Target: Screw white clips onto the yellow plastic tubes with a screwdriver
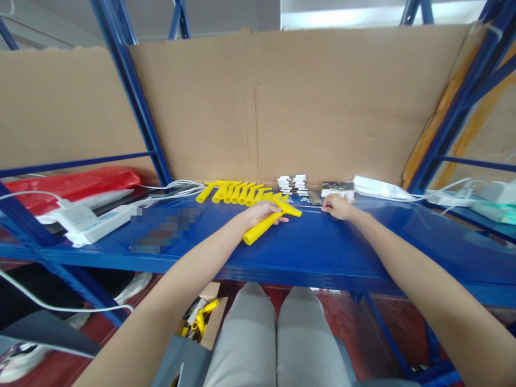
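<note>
My left hand [262,212] is closed around a yellow plastic T-shaped scraper handle [264,228], held tilted just above the blue shelf, its round hollow end toward me. To its right, my right hand [337,207] is pinched at the end of a thin metal strip [308,206]; whether the strip is lifted or lies on the shelf I cannot tell. Behind my left hand, several like yellow handles [234,193] lie in a row. A stack of small white packets [292,184] and a black-and-white box [337,188] stand at the back near my right hand.
The blue shelf [298,252] has a cardboard wall [322,107] behind it. Left lie a power strip [100,223], white cables and a red bag [80,183]. A white package [379,188] lies right. Below is a carton [213,325] of yellow parts.
</note>
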Motion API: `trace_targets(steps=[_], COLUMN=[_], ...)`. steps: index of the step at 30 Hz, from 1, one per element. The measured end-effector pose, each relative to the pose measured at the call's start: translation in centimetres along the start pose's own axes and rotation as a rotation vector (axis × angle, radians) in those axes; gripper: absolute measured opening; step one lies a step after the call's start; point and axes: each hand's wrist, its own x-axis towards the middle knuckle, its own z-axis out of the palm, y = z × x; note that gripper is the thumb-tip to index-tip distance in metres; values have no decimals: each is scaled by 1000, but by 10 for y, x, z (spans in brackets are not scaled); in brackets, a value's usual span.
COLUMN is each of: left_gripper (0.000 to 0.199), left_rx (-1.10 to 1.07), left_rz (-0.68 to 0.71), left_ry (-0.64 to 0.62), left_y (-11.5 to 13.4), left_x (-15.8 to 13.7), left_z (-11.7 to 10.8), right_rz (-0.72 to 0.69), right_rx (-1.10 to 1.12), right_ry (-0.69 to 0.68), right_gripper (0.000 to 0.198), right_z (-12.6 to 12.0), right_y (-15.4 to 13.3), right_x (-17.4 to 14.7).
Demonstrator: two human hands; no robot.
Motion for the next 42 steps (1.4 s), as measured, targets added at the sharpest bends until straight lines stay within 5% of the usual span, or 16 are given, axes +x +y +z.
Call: trace_targets(steps=[6,19,28,35,42], left_gripper=[33,28,32,35,43], left_rx=[0,29,49,34,21], left_rz=[5,-5,-31,-23,-19], left_ry=[-18,-2,17,4,69], left_y=[-1,0,-2,-2,2], left_x=[2,-2,3,1,-3], left_z=[-1,3,1,1,5], right_rz=[-112,7,-67,46,14], right_rx=[114,34,168,-73,-97], right_ry=[-25,-90,54,1,-10], right_gripper=[13,12,15,10,10], right_z=[-1,-12,-34,-35,-36], right_y=[11,20,24,15,22], right_x=[1,-11,-17,-19,-20])
